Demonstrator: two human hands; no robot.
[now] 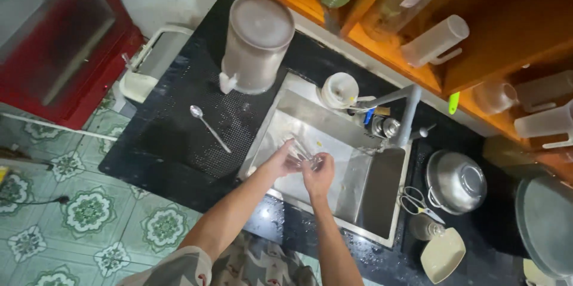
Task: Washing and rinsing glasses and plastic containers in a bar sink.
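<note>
Over the steel sink (pixel 382 187), my left hand (pixel 279 160) and my right hand (pixel 318 177) close together around a clear drinking glass (pixel 300 150). The glass lies tilted between the two hands, its open end pointing up and left. My left hand grips it from the left side, my right hand holds it from the right and below. The bent grey tap (pixel 407 113) stands at the sink's far right corner; whether water runs from it cannot be seen.
A metal spoon (pixel 209 126) lies on the dark drain mat (pixel 179 137) left of the sink. A grey lidded dispenser (pixel 255 44) stands behind it. Right of the sink sit scissors (pixel 418 202), a steel bowl (pixel 456 181) and a cream dish (pixel 443 254). Orange shelves (pixel 382 47) hang above.
</note>
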